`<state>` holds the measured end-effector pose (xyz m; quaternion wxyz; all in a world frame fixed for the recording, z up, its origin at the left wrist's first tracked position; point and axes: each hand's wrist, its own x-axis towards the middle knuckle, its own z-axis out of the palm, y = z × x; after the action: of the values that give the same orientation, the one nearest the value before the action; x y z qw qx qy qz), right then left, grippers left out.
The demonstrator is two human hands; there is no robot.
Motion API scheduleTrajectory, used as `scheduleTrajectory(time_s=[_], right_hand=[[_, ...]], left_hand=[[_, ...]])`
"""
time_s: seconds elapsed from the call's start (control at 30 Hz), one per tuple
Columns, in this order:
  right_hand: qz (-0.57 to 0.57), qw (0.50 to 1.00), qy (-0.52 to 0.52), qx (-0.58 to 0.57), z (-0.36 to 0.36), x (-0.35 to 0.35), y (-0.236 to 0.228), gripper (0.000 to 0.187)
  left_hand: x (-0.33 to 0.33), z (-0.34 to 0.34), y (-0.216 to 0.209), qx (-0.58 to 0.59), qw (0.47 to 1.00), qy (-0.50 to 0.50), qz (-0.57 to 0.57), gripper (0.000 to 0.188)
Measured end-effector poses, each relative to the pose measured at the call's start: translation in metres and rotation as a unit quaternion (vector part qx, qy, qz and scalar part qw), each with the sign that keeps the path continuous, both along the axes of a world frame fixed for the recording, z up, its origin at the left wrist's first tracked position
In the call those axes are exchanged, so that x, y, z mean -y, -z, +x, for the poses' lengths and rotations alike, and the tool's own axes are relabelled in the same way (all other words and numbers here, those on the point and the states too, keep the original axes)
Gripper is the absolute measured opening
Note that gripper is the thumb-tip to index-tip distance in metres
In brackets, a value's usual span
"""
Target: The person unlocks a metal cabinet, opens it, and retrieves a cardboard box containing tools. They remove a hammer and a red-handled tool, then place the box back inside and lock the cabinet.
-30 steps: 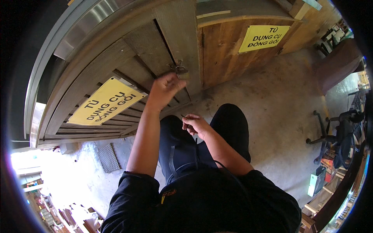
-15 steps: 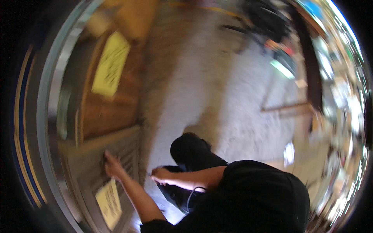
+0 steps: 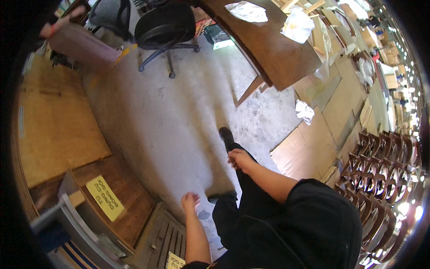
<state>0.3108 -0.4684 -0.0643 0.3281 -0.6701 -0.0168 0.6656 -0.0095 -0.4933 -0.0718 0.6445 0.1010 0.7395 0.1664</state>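
Observation:
My left hand (image 3: 191, 201) is off to the left over the concrete floor, empty, its fingers loosely curled and apart. Nearest to it is the slatted wooden panel (image 3: 162, 240) of a cabinet, which it does not touch. Beside that stands a brown wooden board (image 3: 134, 193) bearing a yellow paper note (image 3: 105, 197). My right hand (image 3: 240, 160) hovers in front of my black-trousered leg with its fingers closed. Whatever lies inside those fingers, if anything, is too small to make out.
A black office chair (image 3: 165, 27) and a brown table (image 3: 277, 40) with white plastic bags stand ahead. Cardboard sheets (image 3: 309, 143) cover floor at right, near stacked wooden chair frames (image 3: 380, 170). Another person's arm (image 3: 67, 22) shows blurred at upper left, by a mauve panel (image 3: 83, 47).
My left hand has come off the slatted panel. My right hand has moved away from the cabinet. The view has swung right, and one leg is now stretched forward.

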Motion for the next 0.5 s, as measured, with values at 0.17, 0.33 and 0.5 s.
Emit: scheduleTrajectory(time_s=[0.17, 0.33, 0.5], right_hand=[[0.027, 0.995, 0.095, -0.019, 0.101, -0.049, -0.023, 0.020], [-0.016, 0.988, 0.150, -0.041, 0.125, -0.060, -0.042, 0.018], [-0.008, 0.972, 0.219, -0.087, 0.109, -0.089, -0.064, 0.021]], left_hand=[[-0.232, 0.237, 0.002, 0.244, 0.951, 0.065, 0.180, 0.037], [-0.386, 0.440, -0.059, 0.372, 0.920, 0.020, 0.127, 0.085], [-0.414, 0.488, -0.048, 0.487, 0.835, 0.149, 0.209, 0.091]])
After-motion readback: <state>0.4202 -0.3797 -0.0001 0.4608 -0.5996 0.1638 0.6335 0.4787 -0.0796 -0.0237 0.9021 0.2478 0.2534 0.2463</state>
